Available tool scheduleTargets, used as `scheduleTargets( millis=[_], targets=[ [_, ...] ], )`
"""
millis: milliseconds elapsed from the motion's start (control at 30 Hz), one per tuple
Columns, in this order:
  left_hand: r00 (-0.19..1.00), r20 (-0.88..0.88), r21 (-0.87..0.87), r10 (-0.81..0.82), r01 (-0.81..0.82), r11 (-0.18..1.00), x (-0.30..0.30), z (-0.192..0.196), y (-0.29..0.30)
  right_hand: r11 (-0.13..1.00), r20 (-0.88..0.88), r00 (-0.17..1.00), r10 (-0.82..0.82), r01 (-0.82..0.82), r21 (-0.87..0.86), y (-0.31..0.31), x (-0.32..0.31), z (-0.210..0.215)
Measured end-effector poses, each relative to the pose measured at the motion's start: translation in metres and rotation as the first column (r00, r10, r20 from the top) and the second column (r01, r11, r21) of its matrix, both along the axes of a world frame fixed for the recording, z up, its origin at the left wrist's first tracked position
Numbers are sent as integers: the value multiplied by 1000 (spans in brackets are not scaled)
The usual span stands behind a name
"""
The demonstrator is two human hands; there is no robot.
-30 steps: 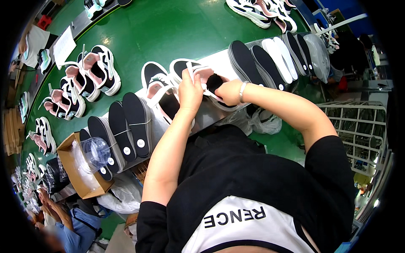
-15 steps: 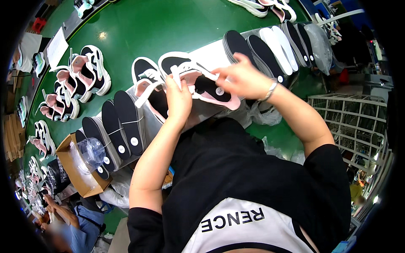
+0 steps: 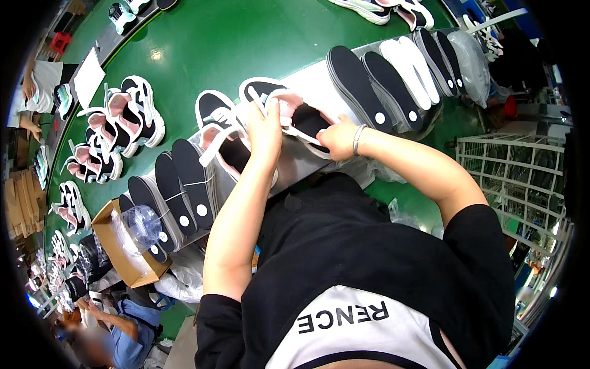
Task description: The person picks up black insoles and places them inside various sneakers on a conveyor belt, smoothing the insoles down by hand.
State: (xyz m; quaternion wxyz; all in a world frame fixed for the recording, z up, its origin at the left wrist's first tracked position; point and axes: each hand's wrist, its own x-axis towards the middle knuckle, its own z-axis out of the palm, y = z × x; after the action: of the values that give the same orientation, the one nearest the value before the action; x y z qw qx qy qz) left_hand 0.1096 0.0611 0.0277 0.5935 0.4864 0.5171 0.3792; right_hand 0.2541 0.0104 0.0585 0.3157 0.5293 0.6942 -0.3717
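A black sneaker (image 3: 305, 120) with a pink lining and white trim is between my hands, its toe pointing away from me. My left hand (image 3: 265, 135) is closed round its tongue and laces. At the heel, my right hand (image 3: 340, 139) grips the collar, the fingers partly hidden by the shoe. A dark insole shows inside the opening. Just left of my left hand stands a matching sneaker (image 3: 214, 109), its pale tongue pulled up and out. Both shoes are on a narrow grey work surface (image 3: 301, 79).
Black insole stacks (image 3: 192, 178) lie to the left and more black insoles (image 3: 351, 83) to the right, beside white insoles (image 3: 410, 69). A cardboard box (image 3: 132, 261) holds clear plastic. Sneakers (image 3: 126, 117) stand on the green table (image 3: 203, 37). A wire rack (image 3: 510, 178) is at right.
My right hand has come down from above the shoe opening onto its heel. The round label inside the held sneaker no longer shows. My left hand keeps its hold; the view has shifted slightly.
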Motion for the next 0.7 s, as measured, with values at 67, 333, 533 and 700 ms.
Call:
scheduleTargets(
  millis=[67, 333, 533, 700],
  targets=[
    [1000, 19, -121, 11, -9, 993, 2, -6, 1, 999, -33, 999, 3, -2, 46, -2, 3, 5],
    [1000, -2, 49, -14, 14, 999, 0, -22, 3, 816, -465, 857, -222, 425, 392, 8, -8, -3],
    [997, -78, 61, -3, 8, 998, 0, -17, 3, 928, -172, 939, -298, 327, 179, 24, -22, -30],
    [992, -129, 86, -10, 21, 996, 1, -14, 2, 858, -206, 920, -332, 386, 340, 19, -30, -5]
  ],
)
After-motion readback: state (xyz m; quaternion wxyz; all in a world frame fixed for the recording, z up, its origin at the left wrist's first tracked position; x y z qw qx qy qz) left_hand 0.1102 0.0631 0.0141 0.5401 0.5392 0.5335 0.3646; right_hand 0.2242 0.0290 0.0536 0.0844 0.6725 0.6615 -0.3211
